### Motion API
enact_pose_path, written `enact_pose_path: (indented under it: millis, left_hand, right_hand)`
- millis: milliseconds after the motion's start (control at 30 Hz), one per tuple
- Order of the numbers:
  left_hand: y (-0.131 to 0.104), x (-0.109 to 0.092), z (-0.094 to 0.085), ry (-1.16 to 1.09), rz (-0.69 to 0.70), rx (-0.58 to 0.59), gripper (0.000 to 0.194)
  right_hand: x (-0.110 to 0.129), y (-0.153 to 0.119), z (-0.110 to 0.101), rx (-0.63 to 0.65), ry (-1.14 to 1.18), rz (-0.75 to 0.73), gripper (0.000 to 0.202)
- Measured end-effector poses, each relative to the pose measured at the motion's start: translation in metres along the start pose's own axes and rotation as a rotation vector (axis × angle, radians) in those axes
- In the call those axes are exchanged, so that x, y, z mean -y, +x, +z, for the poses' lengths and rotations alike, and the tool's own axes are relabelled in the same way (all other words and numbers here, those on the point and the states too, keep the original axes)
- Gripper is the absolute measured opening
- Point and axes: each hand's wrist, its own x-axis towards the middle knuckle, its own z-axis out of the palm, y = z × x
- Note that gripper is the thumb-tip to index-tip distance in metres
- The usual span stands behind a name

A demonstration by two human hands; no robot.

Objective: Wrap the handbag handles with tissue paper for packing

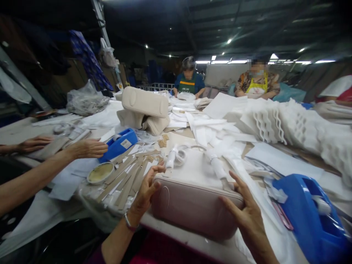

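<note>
A pinkish-beige handbag (196, 205) lies in front of me near the table's edge, its smooth bottom side turned toward me. Its handles, wrapped in white padding (217, 167), stretch away on the far side. My left hand (145, 190) grips the left end of the bag, thumb at the upper edge; a metal bangle is on that wrist. Around the right end, my right hand (244, 205) has its thumb on the near face and its fingers at the top. Parts of both hands' grip are hidden behind the bag.
Blue tape dispensers stand at right (310, 216) and left (119, 145). Cardboard strips (129, 183) and a round tin (100, 173) lie left. Cream bags (145, 102) are stacked behind; wavy white foam (291, 124) lies right. A co-worker's hands (88, 148) reach in from the left.
</note>
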Motion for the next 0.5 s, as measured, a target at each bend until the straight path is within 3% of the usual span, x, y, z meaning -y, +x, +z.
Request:
enact_pose_path:
  millis: [133, 233, 333, 500]
  left_hand:
    - [0.004, -0.004, -0.001, 0.053, 0.009, 0.076, 0.068]
    - [0.01, -0.004, 0.0, 0.138, 0.032, 0.1, 0.056]
    - [0.015, -0.001, 0.003, 0.201, 0.011, 0.06, 0.042]
    - [0.023, 0.014, 0.007, 0.162, -0.091, -0.008, 0.035]
  right_hand:
    - [0.0, -0.003, 0.006, -0.05, -0.023, 0.023, 0.067]
    - [-0.003, -0.004, 0.011, -0.099, -0.028, 0.062, 0.063]
    - [-0.008, -0.004, 0.016, -0.123, -0.037, 0.085, 0.057]
    - [-0.014, 0.0, 0.025, -0.154, -0.05, 0.124, 0.051]
